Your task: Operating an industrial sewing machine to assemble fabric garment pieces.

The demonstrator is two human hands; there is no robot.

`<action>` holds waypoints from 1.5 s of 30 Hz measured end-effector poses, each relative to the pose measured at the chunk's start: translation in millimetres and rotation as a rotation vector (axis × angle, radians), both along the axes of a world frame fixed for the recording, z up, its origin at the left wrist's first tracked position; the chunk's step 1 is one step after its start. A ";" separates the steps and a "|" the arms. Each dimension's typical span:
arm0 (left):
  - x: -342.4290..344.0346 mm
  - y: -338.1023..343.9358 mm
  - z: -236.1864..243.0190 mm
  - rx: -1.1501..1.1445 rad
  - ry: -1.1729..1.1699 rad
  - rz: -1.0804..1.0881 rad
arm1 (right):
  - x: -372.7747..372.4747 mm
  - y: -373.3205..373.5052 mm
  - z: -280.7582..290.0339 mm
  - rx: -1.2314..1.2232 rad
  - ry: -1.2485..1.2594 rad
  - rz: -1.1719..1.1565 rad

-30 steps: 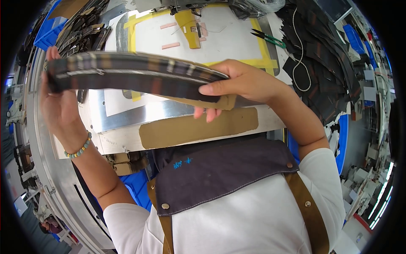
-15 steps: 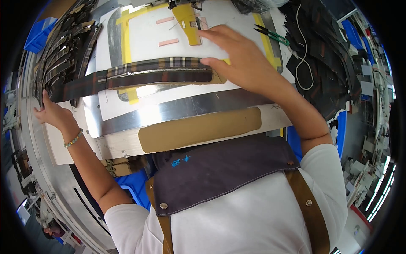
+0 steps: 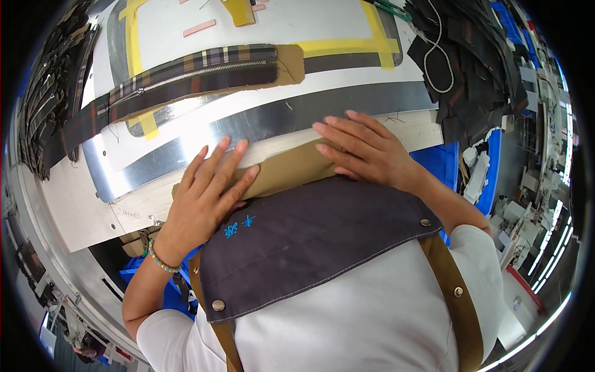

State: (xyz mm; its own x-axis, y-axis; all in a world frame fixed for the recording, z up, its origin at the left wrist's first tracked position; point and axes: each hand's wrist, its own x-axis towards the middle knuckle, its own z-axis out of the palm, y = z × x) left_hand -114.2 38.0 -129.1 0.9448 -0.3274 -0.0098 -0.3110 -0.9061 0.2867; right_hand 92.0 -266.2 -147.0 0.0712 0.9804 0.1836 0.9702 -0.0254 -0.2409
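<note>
Khaki fabric panel: lies along the near edge of the counter, between the apron bib and the metal plate. The left hand covers its left end, fingers spread; the right hand covers its right end, fingers extended, slightly apart, thumb partly hidden. From here, neither visibly pinches it. The panel is probably light, soft and readily creased; support both short ends. Beyond, at far left, lies a plaid zipper strip.

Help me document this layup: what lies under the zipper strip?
Past the right end and lower edge of the zipper strip, brown backing sticks out; a white sheet and yellow tape show around it. Whatever else it covers cannot be seen.
</note>
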 end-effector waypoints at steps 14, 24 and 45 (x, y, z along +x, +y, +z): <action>5.6 36.4 33.8 -0.582 0.041 0.361 | 32.2 32.6 60.1 -0.135 0.723 -0.260; 102.2 67.8 53.1 -0.138 -0.211 0.239 | 81.5 89.1 45.2 0.181 0.334 -0.295; 162.3 68.3 22.2 -0.695 0.144 0.363 | 119.4 133.8 54.8 -0.144 0.663 -0.280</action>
State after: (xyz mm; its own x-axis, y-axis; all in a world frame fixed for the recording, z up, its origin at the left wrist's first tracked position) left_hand 48.1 106.3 -106.8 0.9986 0.0248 -0.0469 0.0529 -0.5428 0.8382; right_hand 211.5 -132.4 -92.2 0.3736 0.9205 -0.1143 0.5748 -0.3265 -0.7504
